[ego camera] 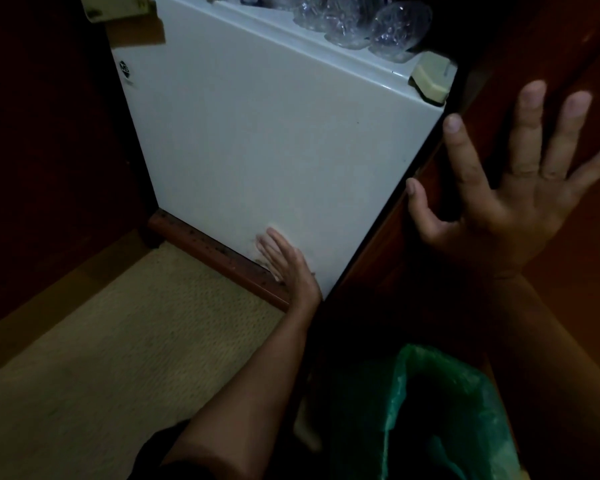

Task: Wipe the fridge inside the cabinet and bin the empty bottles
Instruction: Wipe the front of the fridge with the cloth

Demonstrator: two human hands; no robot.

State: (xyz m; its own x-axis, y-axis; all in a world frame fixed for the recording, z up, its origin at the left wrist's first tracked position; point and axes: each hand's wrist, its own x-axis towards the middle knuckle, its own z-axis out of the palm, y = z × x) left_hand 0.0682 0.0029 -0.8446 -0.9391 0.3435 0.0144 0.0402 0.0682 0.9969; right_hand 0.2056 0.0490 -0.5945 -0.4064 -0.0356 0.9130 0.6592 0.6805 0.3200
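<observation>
Nearest, bottom right: bin lined w/ a thin, crinkly green plastic bag, mouth open, inside dark. Left of it, a bare forearm under a dark sleeve runs up to the left hand, which lies flat against the lower right corner of the fridge door; fingers straight and together, blurred, and I can't tell if anything is under the palm. Smudgy dark marks on the door right by that hand.

Floor to the left is pale beige carpet w/ a fine woven, dotted texture. A reddish-brown wood plinth, speckled w/ dark spots, runs along under the fridge.

Right hand is raised, palm to the camera, fingers spread wide apart, holding nothing, thumb at the edge of the glossy dark-red wood cabinet door.

Fridge: small, boxy, smooth white metal door, shut, sitting inside the cabinet opening; round logo sticker near upper left, cream plastic hinge cap at upper right corner. Farthest, on top of the fridge, clear crumpled plastic bottles, ribbed and shiny.
</observation>
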